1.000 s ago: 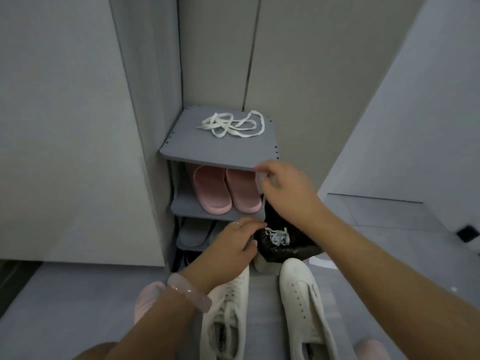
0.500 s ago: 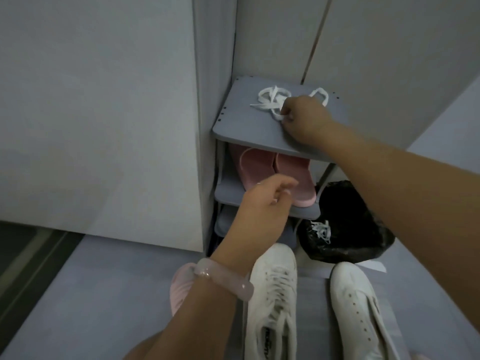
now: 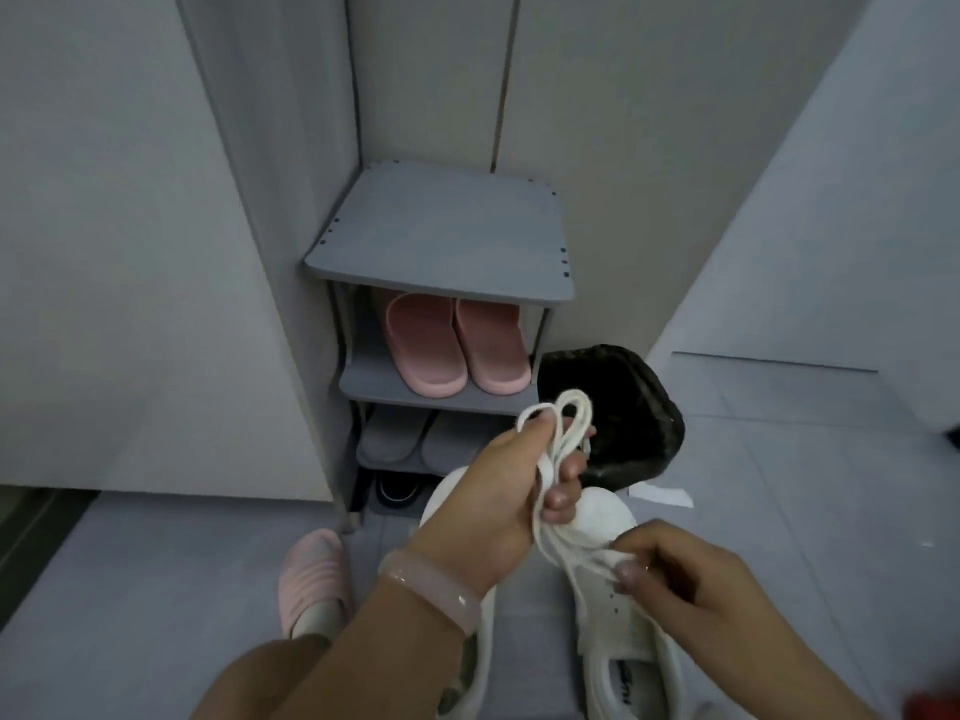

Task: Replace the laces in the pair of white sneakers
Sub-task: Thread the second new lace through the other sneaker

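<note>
Grey shoe rack (image 3: 441, 241) in a corner, with a black bin (image 3: 631, 407) just beside it.
Pink slippers (image 3: 457, 345) on the middle shelf, grey slippers (image 3: 415, 439) one shelf down, dark shoes (image 3: 397, 491) at the bottom. White paper scrap (image 3: 662, 496) on the floor near the bin.

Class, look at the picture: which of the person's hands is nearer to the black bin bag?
Left. The left hand, gripping the bunched white laces, is right beside the black bin bag, overlapping its edge in view. The right hand pinches a lace lower down, over the right sneaker.

Pink slippers (image 3: 457, 345) sit on the grey rack (image 3: 441, 241); white sneakers (image 3: 618, 631) on the floor (image 3: 156, 589).
</note>
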